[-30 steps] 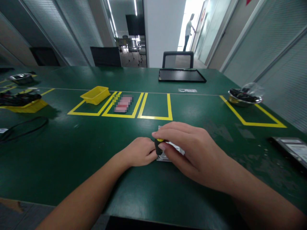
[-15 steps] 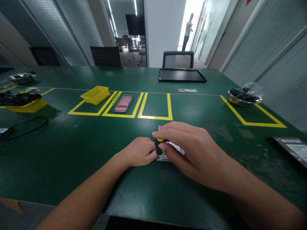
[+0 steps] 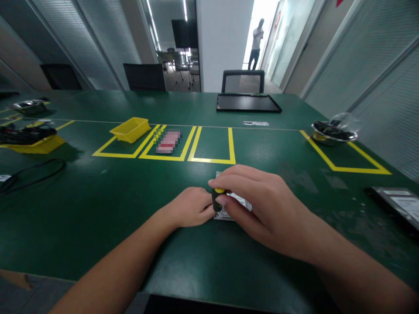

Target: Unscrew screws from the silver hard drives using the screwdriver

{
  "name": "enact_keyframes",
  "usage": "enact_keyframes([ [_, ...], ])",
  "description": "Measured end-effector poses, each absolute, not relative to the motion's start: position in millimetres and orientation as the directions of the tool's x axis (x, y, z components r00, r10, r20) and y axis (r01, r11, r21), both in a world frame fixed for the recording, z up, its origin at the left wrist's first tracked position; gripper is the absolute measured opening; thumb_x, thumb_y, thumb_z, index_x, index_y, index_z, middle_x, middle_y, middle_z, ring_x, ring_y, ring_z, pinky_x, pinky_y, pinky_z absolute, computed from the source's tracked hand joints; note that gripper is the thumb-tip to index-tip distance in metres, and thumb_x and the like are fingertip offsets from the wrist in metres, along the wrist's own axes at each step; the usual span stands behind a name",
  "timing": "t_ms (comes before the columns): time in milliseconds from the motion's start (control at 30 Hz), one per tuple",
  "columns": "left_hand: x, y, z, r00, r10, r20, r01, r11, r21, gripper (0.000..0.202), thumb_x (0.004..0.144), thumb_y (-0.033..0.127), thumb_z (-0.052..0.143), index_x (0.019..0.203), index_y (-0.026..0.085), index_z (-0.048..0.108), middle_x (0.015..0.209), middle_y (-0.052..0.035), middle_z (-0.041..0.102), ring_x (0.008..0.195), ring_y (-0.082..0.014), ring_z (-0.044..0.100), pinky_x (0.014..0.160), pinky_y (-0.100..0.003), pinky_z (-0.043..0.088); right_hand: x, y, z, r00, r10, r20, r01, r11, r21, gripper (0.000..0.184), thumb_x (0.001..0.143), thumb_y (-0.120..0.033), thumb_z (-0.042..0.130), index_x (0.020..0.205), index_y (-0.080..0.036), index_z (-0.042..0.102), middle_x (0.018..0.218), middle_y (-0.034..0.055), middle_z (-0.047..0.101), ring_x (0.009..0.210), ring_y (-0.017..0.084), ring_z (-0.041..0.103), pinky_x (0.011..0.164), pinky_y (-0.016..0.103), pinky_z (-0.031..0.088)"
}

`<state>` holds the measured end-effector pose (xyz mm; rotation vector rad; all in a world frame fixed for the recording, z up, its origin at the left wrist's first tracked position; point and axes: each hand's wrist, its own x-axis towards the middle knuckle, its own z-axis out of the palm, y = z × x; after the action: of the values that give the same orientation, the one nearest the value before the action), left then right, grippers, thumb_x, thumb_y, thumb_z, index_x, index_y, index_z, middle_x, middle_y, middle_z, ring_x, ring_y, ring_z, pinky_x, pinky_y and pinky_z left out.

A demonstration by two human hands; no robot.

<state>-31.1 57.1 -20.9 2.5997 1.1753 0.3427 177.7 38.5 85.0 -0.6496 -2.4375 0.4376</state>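
A silver hard drive (image 3: 241,201) lies flat on the green table, largely covered by my hands. My right hand (image 3: 265,200) pinches a screwdriver (image 3: 217,201) by its short dark handle with a yellow top. The handle stands nearly upright over the drive's left side; its tip is hidden. My left hand (image 3: 193,207) is closed at the drive's left edge, close beside the screwdriver, and its fingertips are out of sight. Another hard drive (image 3: 401,205) rests at the far right.
Yellow tape marks areas on the table (image 3: 108,200). A yellow tray (image 3: 131,129) and a blurred pink object (image 3: 168,142) sit beyond my hands. A metal bowl (image 3: 332,133) of dark parts stands right; cables (image 3: 29,135) lie left. A black-framed panel (image 3: 248,103) lies farther back.
My right hand and the screwdriver handle have shifted very slightly; my left hand and the drive hold still. The distant person in the doorway has turned.
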Motion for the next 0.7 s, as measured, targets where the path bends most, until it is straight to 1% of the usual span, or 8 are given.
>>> enact_keyframes([
  [267,-32.1,57.4,-22.5,0.652,0.748,0.122,0.685,-0.650,0.329,0.038,0.096,0.039,0.037,0.096,0.015,0.066,0.094,-0.0113,0.070,0.103,-0.0288,0.064,0.091,-0.043,0.051,178.1,37.8,85.7,-0.715,0.538,0.446,0.353,0.829,-0.434,0.024,0.095,-0.021,0.051,0.112,-0.013,0.066,0.104,0.0072,0.066,0.095,0.016,0.059,0.084,0.027,0.046],
  [533,-33.0,57.6,-23.6,0.651,0.751,0.109,0.681,-0.642,0.352,0.034,0.096,0.038,0.039,0.097,0.016,0.065,0.094,-0.0099,0.070,0.102,-0.0270,0.064,0.089,-0.039,0.052,176.5,38.3,86.9,-0.716,0.545,0.437,0.364,0.825,-0.432,0.022,0.094,-0.022,0.052,0.108,-0.012,0.066,0.101,0.0074,0.065,0.091,0.016,0.059,0.080,0.027,0.046],
  [700,-31.9,57.5,-21.3,0.648,0.757,0.086,0.681,-0.626,0.379,0.031,0.095,0.037,0.042,0.097,0.016,0.065,0.094,-0.0088,0.071,0.100,-0.0257,0.065,0.086,-0.036,0.053,177.3,37.8,87.9,-0.721,0.548,0.425,0.373,0.823,-0.428,0.022,0.095,-0.024,0.053,0.108,-0.012,0.066,0.100,0.0073,0.064,0.091,0.016,0.058,0.080,0.028,0.045],
])
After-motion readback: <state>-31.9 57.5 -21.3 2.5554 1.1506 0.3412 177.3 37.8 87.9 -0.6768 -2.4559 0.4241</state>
